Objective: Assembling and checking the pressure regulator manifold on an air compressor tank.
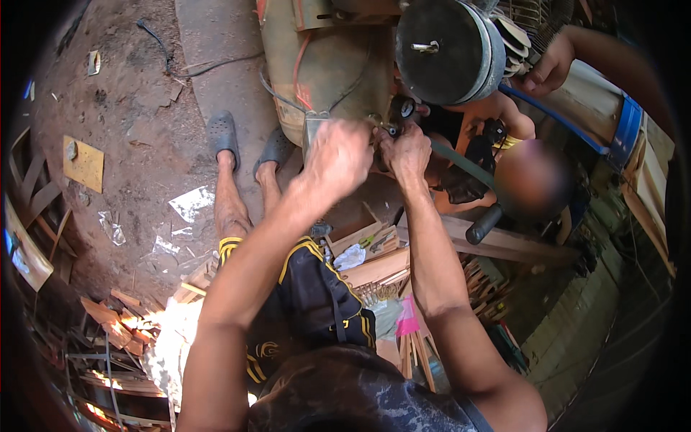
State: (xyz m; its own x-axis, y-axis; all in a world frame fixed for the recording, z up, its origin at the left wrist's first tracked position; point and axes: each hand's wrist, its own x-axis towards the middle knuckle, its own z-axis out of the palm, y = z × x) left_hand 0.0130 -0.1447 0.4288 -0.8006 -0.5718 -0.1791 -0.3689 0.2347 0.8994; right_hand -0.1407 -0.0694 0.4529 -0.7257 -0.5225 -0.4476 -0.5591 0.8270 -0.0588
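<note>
My right hand (407, 155) is closed around a small brass-coloured fitting beside a round pressure gauge (407, 108), with fingers and thumb pinched together. Just to its left, my left hand (340, 160) is raised with bent fingers, smeared by motion; whether it holds anything does not show. Behind it stands a small grey metal box (314, 133) on the side of a large olive-coloured tank (324, 68). A red wire and dark cables run down the tank. Above the gauge sits a dark round housing (439, 54) with a metal bolt at its centre.
A co-worker's hand (551, 68) reaches in at upper right, by a finned metal part. Another person (529, 180) crouches at right, near a bar with a dark grip (484, 225). Wood pieces and a wooden box (353, 234) lie below; paper scraps (193, 204) litter the ground.
</note>
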